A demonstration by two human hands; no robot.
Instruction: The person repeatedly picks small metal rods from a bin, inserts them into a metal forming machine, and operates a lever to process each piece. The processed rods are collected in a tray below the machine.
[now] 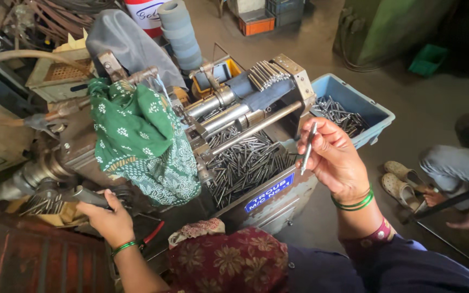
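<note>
We see a thin grey metal pin (308, 146) with a dull sheen in our right hand (335, 160), and a dark, smooth metal lever handle (90, 196) under our left hand (109, 220). The grey steel machine (234, 116) shows polished, shiny round bars and worn, grimy painted plates. Its tray (245, 163) holds matt grey metal pins. A soft green printed cotton cloth (137, 141) drapes over it. The light blue plastic bin (354, 100) looks smooth and slightly scuffed. Glossy green bangles (354, 203) circle our right wrist.
</note>
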